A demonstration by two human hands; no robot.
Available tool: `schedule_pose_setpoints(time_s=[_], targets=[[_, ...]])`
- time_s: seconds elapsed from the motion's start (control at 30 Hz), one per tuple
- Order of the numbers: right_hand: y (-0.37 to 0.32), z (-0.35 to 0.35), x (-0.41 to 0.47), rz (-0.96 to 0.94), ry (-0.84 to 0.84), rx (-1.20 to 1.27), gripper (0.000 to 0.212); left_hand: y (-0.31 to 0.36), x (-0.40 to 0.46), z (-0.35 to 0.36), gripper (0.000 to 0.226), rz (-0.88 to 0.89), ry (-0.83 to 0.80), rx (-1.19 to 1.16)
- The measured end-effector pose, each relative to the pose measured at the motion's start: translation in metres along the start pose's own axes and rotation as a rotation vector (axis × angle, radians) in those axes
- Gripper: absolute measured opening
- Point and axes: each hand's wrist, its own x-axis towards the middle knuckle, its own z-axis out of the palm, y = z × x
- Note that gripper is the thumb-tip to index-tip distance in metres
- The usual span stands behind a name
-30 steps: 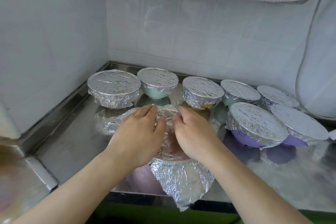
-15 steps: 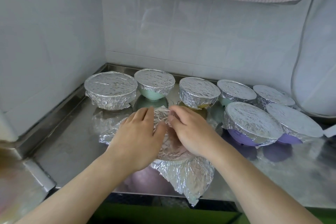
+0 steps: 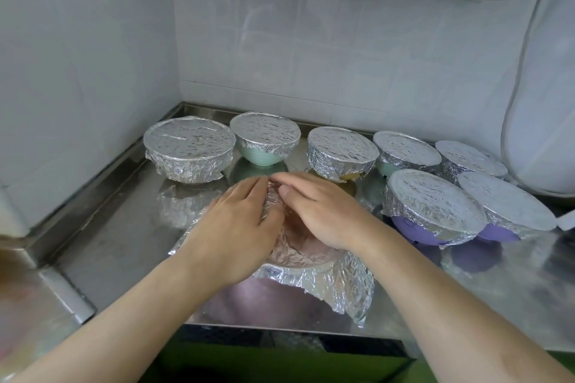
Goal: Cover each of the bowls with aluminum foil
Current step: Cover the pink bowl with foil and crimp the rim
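A sheet of aluminum foil (image 3: 326, 280) lies crumpled over a bowl near the counter's front edge; the bowl itself is hidden under foil and hands. My left hand (image 3: 231, 227) lies flat on the foil's left side, fingers pointing away. My right hand (image 3: 317, 211) presses the foil's far part, fingers bent over the far rim, thumb on the foil. Several foil-covered bowls stand behind: a wide one (image 3: 189, 152), a green one (image 3: 264, 141), another (image 3: 342, 154), and purple ones (image 3: 432, 208) at the right.
The steel counter (image 3: 118, 227) has a raised lip along the left and back, with tiled walls behind. A white appliance (image 3: 544, 121) with a cord stands at the back right. The counter's front edge (image 3: 280, 328) runs just below the foil.
Both hands have moved closer together over the far side of the foil. The loose foil flap at the left has been folded in, and the right fingers now curl over the far rim.
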Motion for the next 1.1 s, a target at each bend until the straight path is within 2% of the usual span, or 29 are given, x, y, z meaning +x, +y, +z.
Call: schedule_pose_setpoints(time_s=[0.1, 0.2, 0.33, 0.5, 0.57, 0.67, 0.77, 0.8, 0.87, 0.97, 1.1], targets=[[0.000, 0.001, -0.004, 0.017, 0.101, -0.009, 0.046, 0.006, -0.004, 0.002, 0.072, -0.050, 0.062, -0.024], [-0.002, 0.013, -0.016, 0.165, 0.234, -0.023, 0.047, 0.009, -0.004, 0.004, 0.072, -0.066, 0.080, -0.004], [-0.002, 0.033, -0.030, 0.235, 0.255, -0.114, 0.064, 0.010, -0.006, 0.007, 0.070, -0.099, 0.091, -0.015], [-0.001, 0.026, -0.029, 0.242, 0.247, 0.058, 0.061, 0.005, -0.004, 0.002, 0.077, -0.080, -0.037, -0.040], [0.001, 0.024, -0.029, 0.203, 0.310, 0.078, 0.055, 0.000, -0.007, -0.005, 0.075, -0.021, -0.055, -0.078], [0.003, 0.022, -0.038, 0.070, 0.479, 0.068, 0.044, -0.007, -0.014, -0.020, 0.064, 0.187, 0.044, -0.085], [0.003, 0.018, -0.062, -0.149, 0.662, 0.064, 0.017, -0.005, -0.020, -0.039, 0.026, 0.368, 0.115, -0.160], [0.001, 0.016, -0.073, -0.207, 0.647, 0.108, 0.011, -0.002, -0.021, -0.045, 0.015, 0.417, 0.102, -0.170], [-0.001, 0.016, -0.091, -0.281, 0.542, 0.177, 0.013, 0.003, -0.022, -0.049, 0.004, 0.489, 0.021, -0.183], [0.002, 0.025, -0.101, -0.292, 0.435, 0.180, 0.012, 0.008, -0.026, -0.045, 0.006, 0.530, -0.067, -0.143], [0.008, 0.034, -0.100, -0.283, 0.441, 0.208, 0.011, 0.014, -0.032, -0.040, 0.015, 0.548, -0.019, 0.061]])
